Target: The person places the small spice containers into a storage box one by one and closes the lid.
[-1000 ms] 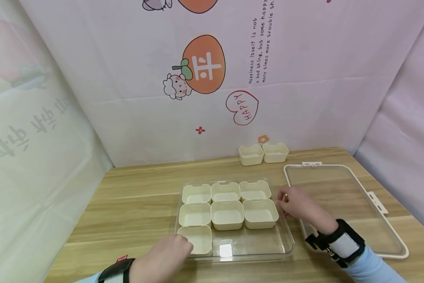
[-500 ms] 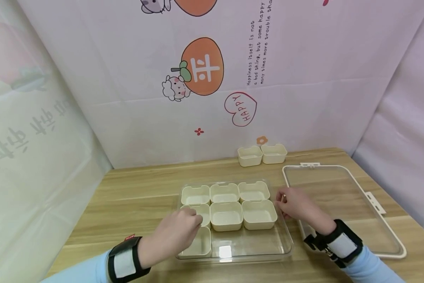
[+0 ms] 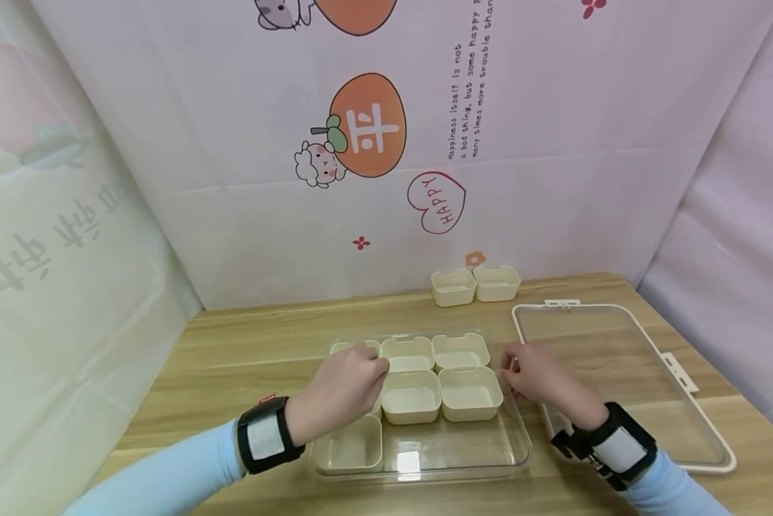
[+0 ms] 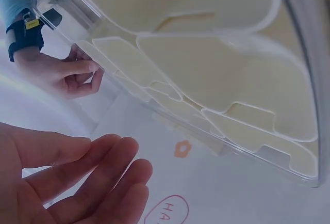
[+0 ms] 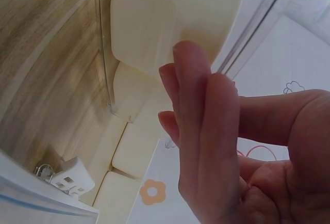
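A clear plastic box on the table holds several cream bins in rows. One cream bin sits alone in its front-left corner; bare box floor lies to its right. My left hand is above the bins on the left, partly covering them. The left wrist view shows that hand with its fingers loosely bent and nothing between them. At the right side of the box, my right hand pinches the rim. Up close in the right wrist view, its fingers meet the clear edge.
Two more cream bins, a left one and a right one, stand side by side at the table's back edge. A clear lid with a white border and white clips lies to the right of the box. A printed cloth hangs behind.
My left hand has moved up and to the right, from the front-left bin to above the rows behind it. The right hand has stayed at the box's right rim.
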A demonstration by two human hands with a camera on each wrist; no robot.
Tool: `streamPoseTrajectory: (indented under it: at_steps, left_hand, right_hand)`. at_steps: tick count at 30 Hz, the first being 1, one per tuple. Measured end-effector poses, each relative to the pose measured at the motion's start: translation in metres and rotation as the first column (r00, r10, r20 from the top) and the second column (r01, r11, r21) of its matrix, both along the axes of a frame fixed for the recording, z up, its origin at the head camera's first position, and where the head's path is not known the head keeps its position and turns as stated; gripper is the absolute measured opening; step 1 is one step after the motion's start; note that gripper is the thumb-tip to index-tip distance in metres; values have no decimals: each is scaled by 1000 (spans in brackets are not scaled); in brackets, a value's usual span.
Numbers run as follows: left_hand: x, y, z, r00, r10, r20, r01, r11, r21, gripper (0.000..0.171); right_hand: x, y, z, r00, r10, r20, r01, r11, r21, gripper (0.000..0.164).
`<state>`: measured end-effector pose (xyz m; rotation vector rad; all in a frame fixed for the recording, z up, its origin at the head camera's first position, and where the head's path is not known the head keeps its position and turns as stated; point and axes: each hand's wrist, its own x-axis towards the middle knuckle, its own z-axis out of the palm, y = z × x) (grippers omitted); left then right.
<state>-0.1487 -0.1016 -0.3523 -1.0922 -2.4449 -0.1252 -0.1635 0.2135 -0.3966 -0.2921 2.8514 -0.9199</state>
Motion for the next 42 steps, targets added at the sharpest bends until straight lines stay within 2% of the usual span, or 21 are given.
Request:
streamPoseTrajectory:
  at_steps: [9,19,35,42]
  left_hand:
    - [-21,23,2,999,-33,13,32,997,68,25]
    - [-45,40,0,1000,14,18,-15,995,99,32]
    - [-83,61,1,997,75,6,-75,995,70,34]
    - [-99,72,3,993,110,39,-113,991,70,32]
  right_hand:
    - [1,0,-1,1000,4,-22,-3,1000,5,9]
    - [1,-1,0,999,11,-36,-10,1000,15,9]
    - [-2,1,-1,998,17,-57,-16,1000,12,10]
    - [-2,1,-1,998,15,-53,-15,1000,4,10]
